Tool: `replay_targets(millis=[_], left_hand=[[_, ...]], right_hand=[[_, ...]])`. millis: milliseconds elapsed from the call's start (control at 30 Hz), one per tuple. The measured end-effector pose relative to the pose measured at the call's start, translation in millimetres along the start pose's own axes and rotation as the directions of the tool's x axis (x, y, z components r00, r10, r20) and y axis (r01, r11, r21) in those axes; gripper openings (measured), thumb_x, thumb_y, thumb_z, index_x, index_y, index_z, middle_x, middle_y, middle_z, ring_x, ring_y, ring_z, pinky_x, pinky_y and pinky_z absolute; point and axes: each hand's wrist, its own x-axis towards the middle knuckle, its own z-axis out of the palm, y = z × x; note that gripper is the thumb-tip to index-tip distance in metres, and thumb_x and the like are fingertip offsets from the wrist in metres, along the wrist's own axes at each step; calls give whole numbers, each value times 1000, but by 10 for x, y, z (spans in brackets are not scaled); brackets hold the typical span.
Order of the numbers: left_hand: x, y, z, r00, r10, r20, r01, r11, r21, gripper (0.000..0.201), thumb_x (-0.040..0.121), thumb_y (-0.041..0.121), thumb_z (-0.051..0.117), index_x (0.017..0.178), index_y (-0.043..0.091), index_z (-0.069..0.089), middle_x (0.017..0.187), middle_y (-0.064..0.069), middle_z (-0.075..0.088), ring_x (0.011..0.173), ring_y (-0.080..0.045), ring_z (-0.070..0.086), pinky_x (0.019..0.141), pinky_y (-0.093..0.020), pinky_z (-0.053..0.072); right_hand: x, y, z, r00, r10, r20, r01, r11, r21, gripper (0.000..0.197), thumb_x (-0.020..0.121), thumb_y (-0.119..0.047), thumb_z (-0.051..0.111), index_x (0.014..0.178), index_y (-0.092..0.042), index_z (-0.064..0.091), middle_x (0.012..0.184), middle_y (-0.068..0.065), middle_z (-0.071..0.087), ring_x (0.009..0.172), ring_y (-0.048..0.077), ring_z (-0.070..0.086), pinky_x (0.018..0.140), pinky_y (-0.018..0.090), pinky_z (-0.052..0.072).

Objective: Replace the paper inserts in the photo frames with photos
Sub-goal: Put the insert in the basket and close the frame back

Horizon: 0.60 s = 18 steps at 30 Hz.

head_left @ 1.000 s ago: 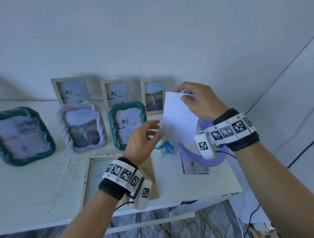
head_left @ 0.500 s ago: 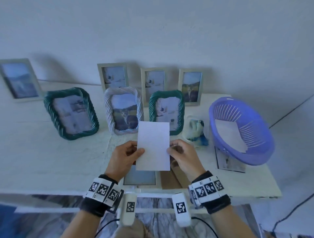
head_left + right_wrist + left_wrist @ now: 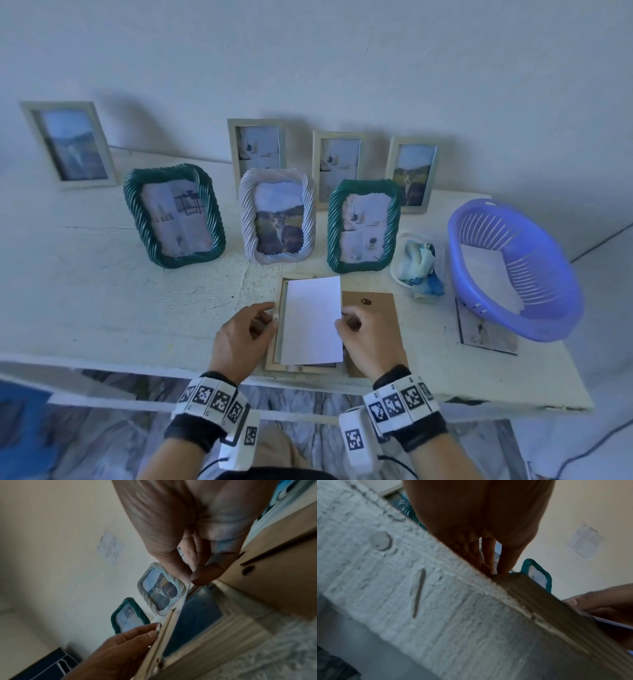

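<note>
Between my two hands, the white photo (image 3: 312, 320) lies face down over the open frame (image 3: 276, 356) on the table (image 3: 102, 308); my right hand (image 3: 368, 339) pinches its edge, my left hand's (image 3: 241, 337) curled fingers touch the frame's side.

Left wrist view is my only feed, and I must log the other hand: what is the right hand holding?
Observer: The right hand pinches the right edge of a blank white rectangular sheet in a thumb-and-finger grip.
Operator: Is the sheet in the frame yet?
Observer: It lies over the open back of the pale wooden photo frame, which lies flat on the white painted table. I cannot tell whether it is seated.
Operator: Where is the backing?
Observer: The brown cardboard backing board lies flat to the right of the frame, partly under the right hand.
</note>
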Motion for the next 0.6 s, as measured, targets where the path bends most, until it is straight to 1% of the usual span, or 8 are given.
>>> replay_targets(millis=[67, 133, 267, 300, 333, 400, 467, 600], left_hand=[[5, -10, 6, 1000, 3, 2, -3, 1000, -2, 28, 86, 26, 70, 113, 32, 65, 87, 15, 66, 77, -5, 63, 74, -32, 57], [9, -19, -1, 1000, -2, 9, 2, 1000, -21, 28, 86, 26, 71, 112, 33, 65, 87, 15, 67, 77, -5, 63, 75, -32, 57], [28, -61, -17, 1000, 5, 2, -5, 999, -53, 27, 83, 27, 73, 108, 34, 66, 85, 15, 68, 76, -6, 64, 73, -30, 57], [31, -75, -23, 1000, 10, 0, -10, 998, -56, 26, 83, 27, 74, 107, 33, 67, 84, 14, 68, 76, -6, 64, 72, -29, 57], [33, -87, -29, 1000, 14, -3, -15, 998, -61, 26, 83, 27, 74, 107, 32, 68, 84, 14, 69, 75, -6, 64, 72, -29, 57], [36, -107, -36, 1000, 16, -5, -16, 997, -77, 25, 82, 25, 75, 107, 29, 69, 84, 14, 69, 75, -7, 64, 71, -30, 58], [36, -112, -41, 1000, 14, -2, -14, 995, -95, 24, 83, 24, 75, 106, 29, 69, 84, 13, 69, 75, -7, 64, 71, -30, 57], [28, -116, -44, 1000, 29, -2, -29, 993, -112, 23, 83, 24, 74, 104, 31, 69, 84, 13, 69, 76, -7, 63, 71, -27, 56]], right_hand=[[-3, -49, 59, 1000, 0, -27, -2, 998, -56, 15, 91, -21, 59, 103, -18, 67, 74, -7, 64, 67, 13, 60, 65, 30, 53], [-1, -94, 111, 999, -16, -45, 11, 994, -108, 14, 91, -22, 60, 102, -16, 66, 67, -11, 58, 58, 8, 55, 53, 16, 44], [24, -94, 173, 999, -43, -27, 33, 959, -282, 10, 94, -27, 57, 94, -18, 62, 67, -11, 53, 54, 3, 45, 47, 14, 36], [18, -68, 174, 998, -43, -39, 28, 941, -337, 15, 94, -32, 55, 88, -18, 58, 67, -9, 53, 56, 6, 47, 50, 16, 39], [10, -32, 164, 998, -42, -56, 18, 928, -372, 20, 93, -36, 54, 88, -18, 58, 69, -7, 55, 60, 10, 52, 54, 25, 47], [-22, 39, 100, 996, -28, -86, -4, 936, -353, 28, 93, -38, 52, 109, -18, 61, 90, -2, 63, 79, 17, 60, 68, 33, 53], [-71, 132, -9, 994, -27, -102, -15, 922, -387, 38, 93, -37, 54, 125, -17, 57, 112, 4, 59, 99, 22, 57, 77, 30, 51], [-186, 317, -144, 993, -43, -108, -30, 807, -590, 38, 88, -43, 57, 121, -24, 59, 122, 9, 50, 108, 30, 47, 82, 36, 47]])
